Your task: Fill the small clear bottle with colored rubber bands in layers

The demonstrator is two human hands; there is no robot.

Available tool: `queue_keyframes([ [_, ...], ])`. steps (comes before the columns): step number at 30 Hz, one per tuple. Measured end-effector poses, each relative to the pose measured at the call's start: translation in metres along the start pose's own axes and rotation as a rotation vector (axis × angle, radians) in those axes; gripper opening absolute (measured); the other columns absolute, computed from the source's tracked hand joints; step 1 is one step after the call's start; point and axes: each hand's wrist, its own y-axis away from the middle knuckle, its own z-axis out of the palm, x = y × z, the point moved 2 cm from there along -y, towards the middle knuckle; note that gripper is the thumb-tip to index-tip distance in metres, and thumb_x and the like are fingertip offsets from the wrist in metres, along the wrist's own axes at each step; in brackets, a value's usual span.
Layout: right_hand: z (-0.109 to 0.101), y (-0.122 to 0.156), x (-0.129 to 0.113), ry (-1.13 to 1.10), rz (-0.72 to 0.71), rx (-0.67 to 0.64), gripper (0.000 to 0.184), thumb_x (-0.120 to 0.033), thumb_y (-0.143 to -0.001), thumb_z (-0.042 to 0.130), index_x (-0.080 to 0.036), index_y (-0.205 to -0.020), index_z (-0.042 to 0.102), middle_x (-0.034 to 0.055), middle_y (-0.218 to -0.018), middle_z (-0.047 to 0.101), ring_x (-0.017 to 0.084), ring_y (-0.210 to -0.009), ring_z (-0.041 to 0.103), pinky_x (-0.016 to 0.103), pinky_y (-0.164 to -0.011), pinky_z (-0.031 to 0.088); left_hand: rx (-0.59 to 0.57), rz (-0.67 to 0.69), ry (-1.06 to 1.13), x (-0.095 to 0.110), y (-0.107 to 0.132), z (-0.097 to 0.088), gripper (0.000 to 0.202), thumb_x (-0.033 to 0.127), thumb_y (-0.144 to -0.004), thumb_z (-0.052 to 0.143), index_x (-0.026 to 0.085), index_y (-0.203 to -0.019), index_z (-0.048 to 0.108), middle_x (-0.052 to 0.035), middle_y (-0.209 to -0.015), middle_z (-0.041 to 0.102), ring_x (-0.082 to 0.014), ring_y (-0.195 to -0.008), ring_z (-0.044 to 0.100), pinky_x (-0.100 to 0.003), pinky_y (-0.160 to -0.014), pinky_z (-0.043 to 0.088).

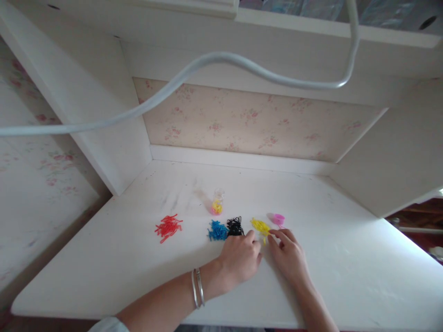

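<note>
My left hand (241,258), with two silver bangles at its wrist, is closed just in front of the black rubber bands (235,226). Its curled fingers hide whatever they may hold. My right hand (290,258) reaches to the near right edge of the yellow rubber bands (260,226), index finger stretched onto them and thumb slightly apart. Left of the black pile lie blue rubber bands (218,230). Farther left is a loose heap of red rubber bands (168,228). Behind the piles stands a small clear container (218,199) with yellow bands inside and pink at its bottom.
A pink cap (278,219) lies just beyond my right hand. The white desktop (346,276) is bounded by side panels and a flowered back panel (235,120). A thick white cable (221,57) crosses the view above, below a shelf.
</note>
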Motion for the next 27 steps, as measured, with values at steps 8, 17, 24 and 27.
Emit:
queue_keyframes([
  [8, 0.002, 0.0, 0.002, 0.084, -0.049, -0.082, 0.031, -0.04, -0.086, 0.045, -0.026, -0.096, 0.071, 0.0032, -0.1, 0.06, 0.01, -0.058, 0.058, 0.026, -0.061, 0.045, -0.03, 0.03, -0.061, 0.018, -0.032, 0.015, 0.025, 0.013, -0.086, 0.044, 0.012, -0.106, 0.059, -0.0112, -0.098, 0.058, -0.0196, -0.077, 0.064, -0.03, -0.062, 0.053],
  [17, 0.003, 0.001, 0.002, 0.151, -0.044, -0.099, 0.036, -0.042, -0.09, 0.039, -0.026, -0.098, 0.07, 0.0044, -0.104, 0.059, 0.011, -0.058, 0.057, 0.027, -0.06, 0.043, -0.008, -0.016, -0.085, 0.014, -0.03, 0.006, 0.024, 0.011, -0.089, 0.04, 0.016, -0.102, 0.06, -0.0079, -0.097, 0.058, -0.0183, -0.074, 0.064, -0.029, -0.059, 0.052],
  [24, 0.005, 0.001, 0.001, 0.152, -0.065, -0.057, 0.039, -0.046, -0.093, 0.034, -0.024, -0.098, 0.067, 0.0058, -0.104, 0.061, 0.014, -0.066, 0.06, 0.028, -0.062, 0.043, 0.214, -0.16, 0.016, -0.029, -0.008, -0.057, 0.029, 0.033, -0.098, 0.034, 0.025, -0.097, 0.062, -0.0022, -0.094, 0.059, -0.0129, -0.074, 0.062, -0.023, -0.062, 0.048],
  [27, 0.004, 0.002, 0.001, 0.12, -0.05, -0.025, 0.04, -0.047, -0.093, 0.034, -0.024, -0.098, 0.066, 0.0064, -0.106, 0.062, 0.014, -0.066, 0.06, 0.029, -0.065, 0.044, 0.406, -0.255, 0.056, -0.06, 0.0, -0.089, 0.028, 0.032, -0.098, 0.036, 0.024, -0.1, 0.063, -0.0024, -0.095, 0.06, -0.0127, -0.08, 0.061, -0.023, -0.071, 0.047],
])
